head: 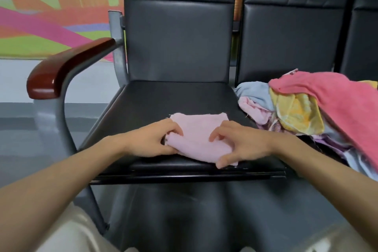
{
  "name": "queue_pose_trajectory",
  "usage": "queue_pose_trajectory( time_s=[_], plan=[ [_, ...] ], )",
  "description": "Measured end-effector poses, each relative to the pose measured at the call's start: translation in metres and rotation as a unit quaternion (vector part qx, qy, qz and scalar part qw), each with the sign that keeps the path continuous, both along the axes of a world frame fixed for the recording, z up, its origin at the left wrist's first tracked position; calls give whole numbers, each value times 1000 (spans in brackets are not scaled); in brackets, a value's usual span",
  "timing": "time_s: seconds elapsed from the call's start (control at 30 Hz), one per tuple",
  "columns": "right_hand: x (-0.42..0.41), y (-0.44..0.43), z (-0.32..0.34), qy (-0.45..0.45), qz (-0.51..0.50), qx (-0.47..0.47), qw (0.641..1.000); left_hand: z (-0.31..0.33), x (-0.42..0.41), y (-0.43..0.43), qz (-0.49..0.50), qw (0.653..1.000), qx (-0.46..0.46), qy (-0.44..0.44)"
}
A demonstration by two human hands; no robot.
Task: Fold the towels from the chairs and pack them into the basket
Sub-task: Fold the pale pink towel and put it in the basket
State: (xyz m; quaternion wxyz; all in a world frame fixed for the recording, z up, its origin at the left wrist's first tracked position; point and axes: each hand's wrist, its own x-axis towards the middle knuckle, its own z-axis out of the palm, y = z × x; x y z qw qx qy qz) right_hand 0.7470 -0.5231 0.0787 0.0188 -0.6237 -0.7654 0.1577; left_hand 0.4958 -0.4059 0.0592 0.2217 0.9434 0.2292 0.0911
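Observation:
A light pink towel (199,135) lies partly folded on the black seat of the left chair (153,100), near its front edge. My left hand (151,141) pinches the towel's left end between thumb and curled fingers. My right hand (243,144) grips the right side, thumb at the near corner and fingers curled on top. A heap of unfolded towels (306,112) covers the neighbouring seat to the right: a coral pink one on top, then yellow, light blue and pale purple ones. No basket is in view.
The left chair has a red-brown wooden armrest (67,67) on a grey metal frame. More black chairs (290,32) stand in a row to the right. A colourful mural (55,10) covers the wall behind, with grey floor below.

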Motion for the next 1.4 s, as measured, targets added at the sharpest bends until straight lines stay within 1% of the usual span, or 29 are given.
queue_pose_trajectory(
  time_s=[0.03,0.1,0.17,0.23,0.3,0.37,0.43,0.47,0.5,0.6,0.67,0.73,0.8,0.87,0.9,0.97,1.0,1.03,1.1,1.2,1.27,1.3,1.37,1.4],
  plan=[
    [0,-3,-3,-19,3,-20,1000,1,1,0,8,1000,-11,-17],
    [-2,-7,-9,-54,13,-15,998,2,2,0,24,998,-43,-29],
    [-5,-5,-11,-73,21,26,997,2,2,0,43,995,-78,-47],
    [-4,-3,-8,-41,15,76,996,3,2,0,72,989,-103,-76],
    [0,-3,0,32,-18,107,994,7,2,-1,109,977,-147,-113],
    [4,-3,7,155,-81,91,980,11,3,-2,157,950,-216,-160],
    [5,-1,9,314,-136,32,939,13,8,-1,215,917,-267,-202],
    [4,1,9,363,-157,5,918,14,12,-1,242,906,-276,-211],
    [4,5,9,380,-172,-10,909,15,16,1,266,897,-278,-218],
    [3,21,5,375,-209,-31,903,12,28,9,321,879,-262,-235],
    [4,31,0,360,-238,-41,901,11,31,14,338,878,-250,-228],
    [6,40,-3,349,-261,-63,898,8,30,18,322,882,-270,-212],
    [7,46,-2,353,-276,-92,889,6,25,19,294,883,-314,-187],
    [5,50,2,339,-280,-105,892,5,23,21,295,890,-311,-156],
    [4,51,3,306,-280,-102,904,5,23,22,306,898,-289,-132],
    [4,52,7,188,-263,-86,942,7,25,22,328,917,-222,-44],
    [5,53,8,140,-249,-84,955,9,27,21,338,920,-198,8],
    [6,52,9,115,-240,-90,960,12,29,19,344,919,-188,53],
    [8,50,11,105,-235,-119,959,20,34,15,351,912,-179,117],
    [10,46,12,133,-239,-167,947,29,39,10,340,906,-189,169],
    [10,45,12,156,-236,-199,938,28,38,9,316,910,-211,164],
    [8,43,13,161,-233,-211,935,26,37,9,302,915,-225,144],
    [6,41,14,161,-224,-225,934,21,33,9,267,919,-283,61],
    [5,40,16,162,-219,-227,935,19,31,10,248,913,-324,13]
  ],
)
